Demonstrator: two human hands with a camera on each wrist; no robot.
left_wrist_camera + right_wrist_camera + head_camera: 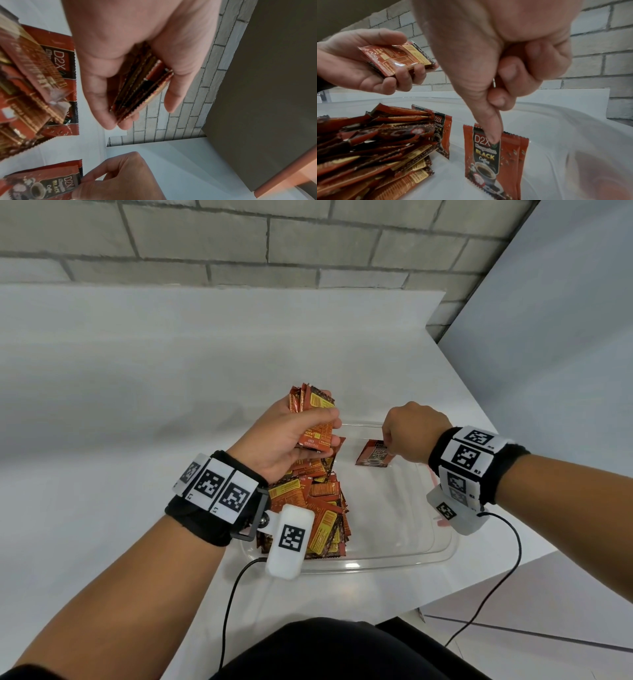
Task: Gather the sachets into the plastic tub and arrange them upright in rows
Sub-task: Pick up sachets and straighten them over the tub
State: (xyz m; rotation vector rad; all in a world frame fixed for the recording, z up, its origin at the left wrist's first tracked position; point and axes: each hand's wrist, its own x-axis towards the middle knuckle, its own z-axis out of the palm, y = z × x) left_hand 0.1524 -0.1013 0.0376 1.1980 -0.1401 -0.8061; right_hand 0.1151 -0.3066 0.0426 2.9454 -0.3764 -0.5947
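Note:
A clear plastic tub (442, 546) sits on the white table. Its left half holds a loose pile of red coffee sachets (318, 505) (373, 151). Above the pile my left hand (291, 436) (137, 83) grips a stack of sachets (313, 412) (142, 89) (397, 58). My right hand (407, 433) (494, 94) pinches the top edge of upright sachets (373, 455) (493, 162) (41, 184) near the tub's far wall. At least two stand there, face toward me.
The white table (137, 405) runs left and back to a grey brick wall (239, 241). A white panel (565, 320) stands at the right. The tub's right half (394, 515) holds no sachets. Wrist camera cables (493, 583) hang off the table's near edge.

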